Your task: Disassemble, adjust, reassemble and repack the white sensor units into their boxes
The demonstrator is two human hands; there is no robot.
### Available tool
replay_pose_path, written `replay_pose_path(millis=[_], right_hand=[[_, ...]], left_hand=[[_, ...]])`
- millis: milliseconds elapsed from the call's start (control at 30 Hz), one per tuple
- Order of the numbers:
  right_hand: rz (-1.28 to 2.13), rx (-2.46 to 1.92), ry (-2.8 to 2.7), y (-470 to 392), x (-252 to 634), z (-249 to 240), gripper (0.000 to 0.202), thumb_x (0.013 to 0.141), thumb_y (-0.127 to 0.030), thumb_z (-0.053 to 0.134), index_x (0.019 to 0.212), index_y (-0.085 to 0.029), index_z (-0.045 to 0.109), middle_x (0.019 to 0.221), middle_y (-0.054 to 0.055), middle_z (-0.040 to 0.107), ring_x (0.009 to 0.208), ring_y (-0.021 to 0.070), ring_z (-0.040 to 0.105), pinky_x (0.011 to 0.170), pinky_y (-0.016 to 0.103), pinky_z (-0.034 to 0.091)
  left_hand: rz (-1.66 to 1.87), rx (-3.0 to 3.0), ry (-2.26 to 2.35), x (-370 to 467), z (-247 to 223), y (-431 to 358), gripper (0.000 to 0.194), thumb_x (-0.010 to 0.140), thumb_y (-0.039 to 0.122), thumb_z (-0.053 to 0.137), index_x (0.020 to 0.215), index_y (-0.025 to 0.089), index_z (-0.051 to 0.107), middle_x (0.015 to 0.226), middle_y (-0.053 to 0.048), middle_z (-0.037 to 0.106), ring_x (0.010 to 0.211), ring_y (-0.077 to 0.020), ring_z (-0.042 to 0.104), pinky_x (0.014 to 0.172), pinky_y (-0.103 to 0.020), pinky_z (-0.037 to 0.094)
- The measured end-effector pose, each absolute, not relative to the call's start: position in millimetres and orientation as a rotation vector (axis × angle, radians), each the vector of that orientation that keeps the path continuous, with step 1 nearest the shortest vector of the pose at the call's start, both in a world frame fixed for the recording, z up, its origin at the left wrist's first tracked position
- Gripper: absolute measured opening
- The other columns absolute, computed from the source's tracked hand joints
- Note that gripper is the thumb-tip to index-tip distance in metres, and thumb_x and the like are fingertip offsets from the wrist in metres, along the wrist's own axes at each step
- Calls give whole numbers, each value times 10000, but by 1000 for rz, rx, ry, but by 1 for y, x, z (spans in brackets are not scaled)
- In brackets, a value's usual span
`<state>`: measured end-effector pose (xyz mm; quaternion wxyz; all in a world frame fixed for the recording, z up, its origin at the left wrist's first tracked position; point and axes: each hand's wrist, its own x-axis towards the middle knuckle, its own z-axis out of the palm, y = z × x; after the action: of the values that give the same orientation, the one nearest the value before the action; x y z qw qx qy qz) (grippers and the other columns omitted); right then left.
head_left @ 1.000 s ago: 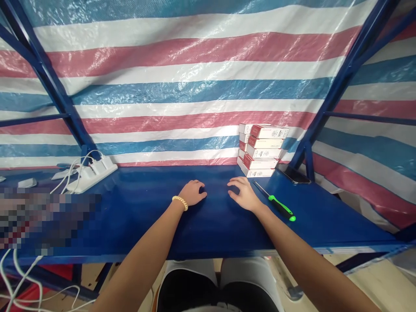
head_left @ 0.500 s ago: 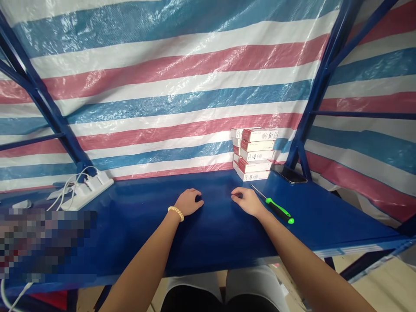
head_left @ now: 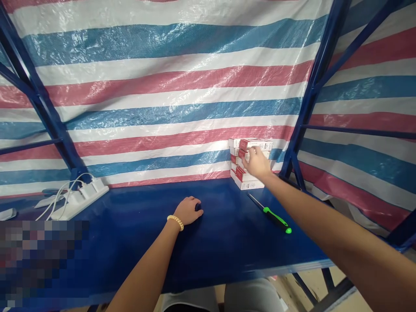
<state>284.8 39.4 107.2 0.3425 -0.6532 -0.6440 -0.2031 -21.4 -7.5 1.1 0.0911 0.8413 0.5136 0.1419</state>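
Boxes (head_left: 251,185): in the head view we find them stacked beyond the screwdriver (head_left: 271,215), the right hand (head_left: 256,164) before them with fingers parted, contact unconfirmed. Left of the screwdriver, we note the left hand (head_left: 188,210), thumb and fingers apart.

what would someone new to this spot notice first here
Probably the sheet striped red, white and blue, filling the view behind the blue table. Next, the stack of red-and-white boxes at the table's back right, with the right hand in front of it. The green-and-black screwdriver also draws the eye, lying on the table nearer than the boxes.
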Motion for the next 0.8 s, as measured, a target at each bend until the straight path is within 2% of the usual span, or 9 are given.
replay_pose_path(millis=[133, 200, 367, 467, 600, 800], right_hand=[[-417, -1893, -1558, 60, 300, 153, 692, 836, -487, 576, 1401, -144, 369, 1479, 211, 386, 1143, 369, 583, 803, 450, 530], [-356, -1972, -1568, 69, 302, 160, 795, 797, -510, 632, 1432, -150, 315, 1481, 220, 373, 1163, 376, 571, 807, 448, 527], [-333, -2119, -1650, 87, 298, 150, 617, 782, -401, 685, 1291, -145, 449, 1370, 203, 446, 1076, 331, 620, 780, 402, 525], [-420, -2082, -1615, 92, 294, 142, 616, 753, -353, 709, 1265, -140, 441, 1330, 192, 459, 1062, 319, 621, 760, 383, 525], [-486, -2010, -1661, 86, 290, 138, 509, 793, -315, 643, 1228, -120, 464, 1271, 190, 500, 1032, 310, 624, 760, 389, 522], [-706, -1670, -1658, 57, 279, 132, 470, 821, -311, 576, 1234, -109, 480, 1294, 207, 524, 1077, 352, 593, 726, 418, 528]], left_hand=[[442, 2491, 1522, -22, -1, -6, 389, 829, 395, 548, 1130, 175, 658, 1168, -100, 642, 1144, -284, 557, 1021, -418, 434], [457, 2487, 1521, -22, -2, -6, 383, 831, 390, 544, 1124, 173, 661, 1167, -99, 641, 1136, -285, 557, 1015, -422, 437], [452, 2497, 1504, -21, -3, -8, 375, 835, 381, 541, 1118, 170, 666, 1170, -97, 641, 1132, -286, 553, 1014, -427, 439], [432, 2527, 1489, -21, -1, -9, 385, 842, 381, 534, 1135, 165, 661, 1187, -105, 636, 1137, -296, 550, 1013, -439, 438], [391, 2547, 1469, -21, 0, -11, 405, 849, 387, 526, 1155, 155, 655, 1218, -119, 626, 1141, -308, 547, 1005, -455, 443], [395, 2555, 1444, -22, -4, -10, 406, 848, 392, 524, 1152, 156, 653, 1229, -128, 619, 1164, -323, 540, 1008, -474, 445]])
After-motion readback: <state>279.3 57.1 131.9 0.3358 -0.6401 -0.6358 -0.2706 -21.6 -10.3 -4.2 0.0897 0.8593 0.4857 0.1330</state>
